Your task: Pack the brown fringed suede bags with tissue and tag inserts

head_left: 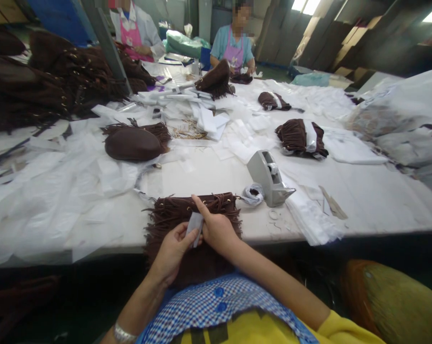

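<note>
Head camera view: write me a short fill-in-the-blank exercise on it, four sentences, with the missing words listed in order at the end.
1. The left hand pinches a small pale strip over a fringed bag coloured dark ____.
2. In the picture, the grey tape dispenser stands to the ____ of that bag.
3. The sleeve on the person's right arm is ____ in colour.
4. The number of co-workers in view beyond the table is ____.

Missing words: brown; right; yellow; two.
</note>
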The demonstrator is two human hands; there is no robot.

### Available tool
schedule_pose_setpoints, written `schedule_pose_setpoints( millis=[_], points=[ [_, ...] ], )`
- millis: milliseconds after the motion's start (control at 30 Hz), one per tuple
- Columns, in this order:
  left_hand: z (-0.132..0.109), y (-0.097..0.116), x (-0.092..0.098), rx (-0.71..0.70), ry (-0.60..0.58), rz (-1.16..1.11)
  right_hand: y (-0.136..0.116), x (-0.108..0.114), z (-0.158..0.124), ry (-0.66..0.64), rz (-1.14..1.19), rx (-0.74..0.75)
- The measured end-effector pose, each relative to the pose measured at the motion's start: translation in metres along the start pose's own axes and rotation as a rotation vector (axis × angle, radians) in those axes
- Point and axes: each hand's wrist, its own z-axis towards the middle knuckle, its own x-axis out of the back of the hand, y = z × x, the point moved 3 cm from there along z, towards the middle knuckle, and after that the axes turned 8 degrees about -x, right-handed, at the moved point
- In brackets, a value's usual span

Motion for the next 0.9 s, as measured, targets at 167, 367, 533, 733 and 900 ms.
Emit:
schedule_pose_setpoints(
  millis=[167, 367, 533, 733, 900],
  points=[
    [-0.003, 0.0, 0.001, -0.001, 0.081, -0.051, 0.006, 0.021, -0.019, -0.266, 0.689, 0.194],
    [0.0, -0.004, 0.003, 0.02, 0.15, -0.023, 0.044, 0.086, 0.035, -0.209, 0.657, 0.025],
    [0.002, -0.008, -0.001, -0.02, 0.209, -0.037, 0.054, 0.111, 0.135, 0.237, 0.092, 0.028],
    [0.004, -0.017, 0.003, -0.034, 0.265, -0.005, 0.08, 0.153, 0.131, 0.512, -0.099, -0.063],
    [0.008, -0.019, 0.008, 0.008, 0.23, 0.03, 0.165, 0.206, 0.04, 0.695, -0.215, -0.413]
  ],
)
